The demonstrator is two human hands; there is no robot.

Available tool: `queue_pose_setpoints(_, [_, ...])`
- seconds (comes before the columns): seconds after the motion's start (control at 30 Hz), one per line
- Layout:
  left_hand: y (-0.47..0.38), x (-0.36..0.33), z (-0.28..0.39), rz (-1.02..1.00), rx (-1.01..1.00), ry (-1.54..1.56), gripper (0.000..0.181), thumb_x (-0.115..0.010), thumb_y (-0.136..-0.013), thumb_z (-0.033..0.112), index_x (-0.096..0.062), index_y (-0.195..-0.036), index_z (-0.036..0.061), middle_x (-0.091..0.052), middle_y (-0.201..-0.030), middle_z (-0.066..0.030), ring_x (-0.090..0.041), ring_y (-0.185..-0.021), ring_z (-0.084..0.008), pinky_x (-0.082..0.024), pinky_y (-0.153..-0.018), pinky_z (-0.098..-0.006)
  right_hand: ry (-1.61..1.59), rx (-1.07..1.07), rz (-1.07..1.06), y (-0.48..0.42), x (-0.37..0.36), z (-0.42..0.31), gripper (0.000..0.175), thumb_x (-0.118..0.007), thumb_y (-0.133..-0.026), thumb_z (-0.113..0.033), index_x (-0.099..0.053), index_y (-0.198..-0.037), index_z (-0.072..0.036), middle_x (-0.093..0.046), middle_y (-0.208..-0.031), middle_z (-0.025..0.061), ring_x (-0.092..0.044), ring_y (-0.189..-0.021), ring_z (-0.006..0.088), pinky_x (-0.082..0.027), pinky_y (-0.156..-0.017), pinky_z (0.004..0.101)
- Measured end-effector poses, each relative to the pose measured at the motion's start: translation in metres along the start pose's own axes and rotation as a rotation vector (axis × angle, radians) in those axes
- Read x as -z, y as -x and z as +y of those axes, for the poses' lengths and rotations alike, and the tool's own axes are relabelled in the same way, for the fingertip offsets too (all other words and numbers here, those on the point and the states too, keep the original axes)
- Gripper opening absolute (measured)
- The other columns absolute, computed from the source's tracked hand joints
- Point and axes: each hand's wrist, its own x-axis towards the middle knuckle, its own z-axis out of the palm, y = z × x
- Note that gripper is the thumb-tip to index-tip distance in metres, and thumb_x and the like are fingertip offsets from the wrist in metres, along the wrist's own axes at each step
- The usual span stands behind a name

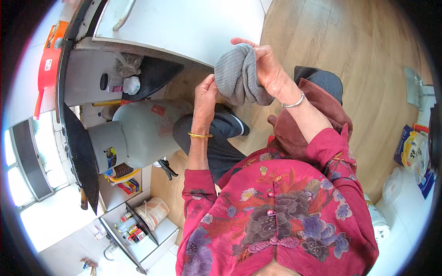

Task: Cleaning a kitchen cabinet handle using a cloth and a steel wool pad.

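Note:
A grey ribbed cloth item (238, 74), bunched and folded, hangs between my two hands in front of a white cabinet door. My left hand (206, 100), with a gold bangle at the wrist, pinches its left edge between thumb and fingers. At the right side my right hand (267, 65), with a silver bangle, grips the folds; some fingertips stick out behind the cloth. A brown cloth (310, 120) is draped over my right thigh, below my right forearm.
A grey gas cylinder (148, 131) stands to my left, near the white cabinet door (183, 27). Jars sit on a shelf behind it. A bucket (152, 212) stands lower left. Packaged goods (414, 148) lie at the far right. Wooden-look floor (373, 69) extends beyond my knees.

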Motion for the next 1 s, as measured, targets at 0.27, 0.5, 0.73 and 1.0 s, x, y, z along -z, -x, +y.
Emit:
queue_pose_setpoints(0.27, [0.001, -0.007, 0.005, 0.020, -0.043, 0.393, 0.028, -0.056, -0.095, 0.024, -0.063, -0.110, 0.0010, -0.061, -0.100, 0.0030, -0.053, -0.093, -0.0074, -0.042, -0.084, -0.0240, -0.032, 0.040, -0.008, -0.004, 0.008, -0.006, 0.060, -0.047, -0.059, 0.009, -0.051, -0.119, 0.010, -0.065, -0.095, 0.0144, -0.065, -0.085, 0.0220, -0.054, -0.083, 0.0310])
queue_pose_setpoints(0.5, [0.014, -0.009, 0.040, 0.279, -0.403, -0.239, 0.012, -0.063, -0.082, 0.001, -0.066, -0.092, -0.0046, -0.058, -0.097, -0.0010, -0.051, -0.086, -0.0094, -0.043, -0.076, -0.0225, 0.166, 0.053, 0.175, -0.002, 0.010, -0.003, 0.058, -0.046, -0.060, 0.005, -0.055, -0.118, 0.007, -0.065, -0.095, 0.0120, -0.062, -0.080, 0.0184, -0.052, -0.072, 0.0263])
queue_pose_setpoints(0.73, [0.025, -0.017, 0.082, 0.206, -0.159, 0.375, 0.008, -0.058, -0.090, 0.007, -0.063, -0.095, 0.0025, -0.061, -0.087, 0.0002, -0.055, -0.080, -0.0068, -0.046, -0.074, -0.0219, 0.370, -0.056, 0.096, 0.003, -0.005, 0.000, 0.053, -0.047, -0.061, 0.001, -0.063, -0.111, 0.002, -0.066, -0.098, 0.0113, -0.060, -0.086, 0.0171, -0.048, -0.083, 0.0278])
queue_pose_setpoints(1.0, [0.035, -0.014, 0.102, 0.083, -0.172, 0.761, 0.009, -0.055, -0.094, 0.011, -0.057, -0.102, 0.0080, -0.064, -0.096, -0.0035, -0.062, -0.087, -0.0145, -0.051, -0.083, -0.0321, 0.737, -0.126, -0.040, 0.003, -0.026, 0.011, 0.051, -0.061, -0.076, -0.008, -0.055, -0.126, 0.001, -0.062, -0.117, 0.0115, -0.058, -0.103, 0.0180, -0.043, -0.095, 0.0310])
